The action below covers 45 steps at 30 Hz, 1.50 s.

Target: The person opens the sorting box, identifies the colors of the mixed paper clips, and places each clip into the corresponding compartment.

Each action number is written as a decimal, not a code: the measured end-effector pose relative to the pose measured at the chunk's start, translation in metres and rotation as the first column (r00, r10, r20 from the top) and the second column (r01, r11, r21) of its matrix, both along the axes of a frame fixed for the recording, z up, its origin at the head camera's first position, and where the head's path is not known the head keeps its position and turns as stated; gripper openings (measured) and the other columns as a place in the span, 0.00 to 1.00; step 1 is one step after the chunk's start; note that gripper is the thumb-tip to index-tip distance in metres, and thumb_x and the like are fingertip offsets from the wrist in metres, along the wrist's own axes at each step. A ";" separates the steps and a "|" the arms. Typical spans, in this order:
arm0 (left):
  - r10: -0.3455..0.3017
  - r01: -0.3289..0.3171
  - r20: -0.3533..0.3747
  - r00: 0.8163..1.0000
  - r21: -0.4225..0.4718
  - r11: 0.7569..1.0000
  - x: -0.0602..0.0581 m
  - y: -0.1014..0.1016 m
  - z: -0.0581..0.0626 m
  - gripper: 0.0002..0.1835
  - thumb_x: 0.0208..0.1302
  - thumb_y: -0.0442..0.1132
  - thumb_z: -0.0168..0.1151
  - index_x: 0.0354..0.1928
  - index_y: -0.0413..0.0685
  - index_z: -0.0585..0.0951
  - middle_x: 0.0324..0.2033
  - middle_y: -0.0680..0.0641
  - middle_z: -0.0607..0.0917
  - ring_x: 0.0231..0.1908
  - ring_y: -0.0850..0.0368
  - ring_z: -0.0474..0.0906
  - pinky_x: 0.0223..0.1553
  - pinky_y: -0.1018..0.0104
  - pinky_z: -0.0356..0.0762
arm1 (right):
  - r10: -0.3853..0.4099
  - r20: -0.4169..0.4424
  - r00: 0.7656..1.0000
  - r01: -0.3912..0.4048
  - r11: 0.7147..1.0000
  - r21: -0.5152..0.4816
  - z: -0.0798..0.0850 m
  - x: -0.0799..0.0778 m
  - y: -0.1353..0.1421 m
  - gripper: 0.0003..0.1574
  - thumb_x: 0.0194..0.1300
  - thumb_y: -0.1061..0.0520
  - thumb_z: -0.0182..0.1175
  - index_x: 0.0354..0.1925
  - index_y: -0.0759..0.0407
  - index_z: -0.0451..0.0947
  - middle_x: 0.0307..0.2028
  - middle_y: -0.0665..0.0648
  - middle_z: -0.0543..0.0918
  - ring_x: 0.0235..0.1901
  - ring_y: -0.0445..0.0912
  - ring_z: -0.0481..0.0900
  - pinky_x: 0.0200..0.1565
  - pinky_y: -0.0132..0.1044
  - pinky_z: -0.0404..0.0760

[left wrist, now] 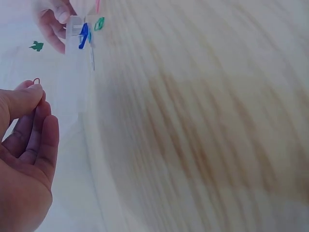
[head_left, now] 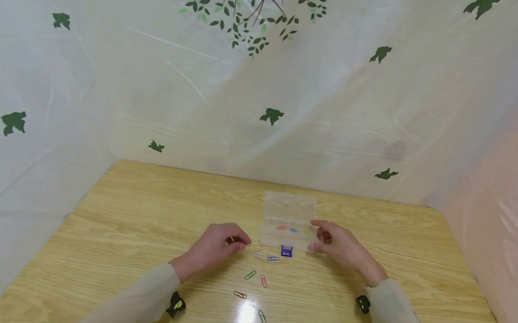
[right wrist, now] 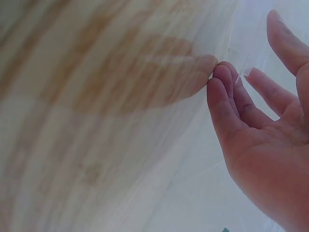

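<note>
My left hand [head_left: 220, 241] pinches a small red paper clip [left wrist: 36, 80] between thumb and forefinger, left of a clear plastic box [head_left: 273, 239]. The box lies with its clear lid [head_left: 289, 206] folded back. Inside are a pinkish-red paper clip [head_left: 282, 227], a blue one [head_left: 294, 230] and a yellow one [head_left: 306, 232]. A dark blue latch [head_left: 286, 251] sits at its front edge. At the box's right end is my right hand [head_left: 341, 245], thumb and forefinger spread apart at its edge. In the right wrist view the other fingers [right wrist: 223, 101] bend loosely, tips at the tabletop.
Before the box lie a white paper clip [head_left: 258, 255] and a blue one [head_left: 273, 259]. Nearer are a green clip [head_left: 250, 275], a pink one [head_left: 264, 281], a red one [head_left: 240, 294] and another green one [head_left: 262, 317]. A leaf-patterned curtain [head_left: 195, 119] surrounds the wooden table [head_left: 135, 194].
</note>
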<state>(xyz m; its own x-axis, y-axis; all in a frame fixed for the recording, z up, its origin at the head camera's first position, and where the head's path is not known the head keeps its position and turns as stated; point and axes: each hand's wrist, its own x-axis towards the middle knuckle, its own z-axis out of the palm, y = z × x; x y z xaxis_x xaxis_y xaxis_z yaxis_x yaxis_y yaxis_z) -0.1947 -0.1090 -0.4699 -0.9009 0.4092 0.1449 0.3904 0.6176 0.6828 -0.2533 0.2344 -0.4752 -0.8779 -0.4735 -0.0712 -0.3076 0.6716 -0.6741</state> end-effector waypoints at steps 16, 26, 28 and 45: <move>0.043 -0.039 -0.038 0.998 0.109 0.993 -0.009 0.015 0.000 0.05 0.70 0.33 0.67 0.44 0.49 0.89 0.40 0.55 0.88 0.39 0.63 0.82 0.42 0.69 0.83 | -0.004 0.003 1.000 0.004 1.000 -0.013 0.000 0.001 0.000 0.42 0.68 0.52 0.70 0.72 0.68 0.68 0.41 0.55 0.78 0.40 0.47 0.72 0.41 0.39 0.72; 0.095 -0.090 -0.030 0.995 0.138 0.986 -0.019 0.024 0.001 0.06 0.71 0.32 0.67 0.44 0.50 0.89 0.41 0.54 0.89 0.39 0.61 0.82 0.42 0.67 0.83 | -0.013 0.011 1.000 0.013 1.000 -0.007 -0.002 0.001 0.000 0.42 0.68 0.52 0.71 0.72 0.67 0.68 0.40 0.53 0.76 0.41 0.47 0.72 0.42 0.40 0.72; 0.104 -0.099 -0.026 0.994 0.134 0.986 -0.021 0.026 0.001 0.06 0.71 0.33 0.66 0.44 0.50 0.89 0.41 0.54 0.88 0.37 0.61 0.81 0.39 0.68 0.81 | -0.011 0.013 1.000 0.011 1.000 -0.012 -0.001 0.002 0.000 0.42 0.68 0.52 0.71 0.72 0.67 0.68 0.40 0.53 0.76 0.41 0.47 0.72 0.42 0.40 0.72; 0.114 -0.111 -0.028 0.993 0.093 0.989 -0.040 0.046 0.000 0.07 0.73 0.33 0.64 0.45 0.50 0.89 0.41 0.54 0.88 0.34 0.61 0.76 0.33 0.69 0.75 | -0.005 0.005 1.000 0.005 1.000 -0.022 -0.001 0.003 0.000 0.42 0.68 0.52 0.71 0.72 0.68 0.68 0.41 0.55 0.77 0.40 0.47 0.72 0.42 0.41 0.72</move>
